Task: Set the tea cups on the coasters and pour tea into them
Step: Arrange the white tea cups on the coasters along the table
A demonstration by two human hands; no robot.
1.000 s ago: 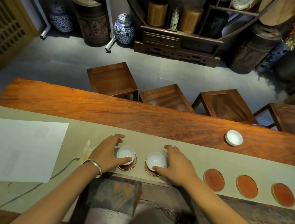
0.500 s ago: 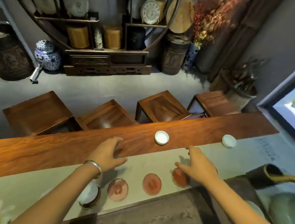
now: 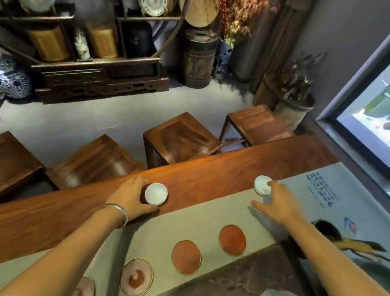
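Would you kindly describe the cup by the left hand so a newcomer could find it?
Find the long wooden table with the pale runner. On bare wood just beyond the runner's far edge sits a small white cup, the left hand curled around it. The other cup sits farther right, by the right hand.

Both arms extended forward. Left hand (image 3: 131, 199) curled, thumb and fingers cupped. Right hand (image 3: 278, 202) spread, fingertips forward, palm down.
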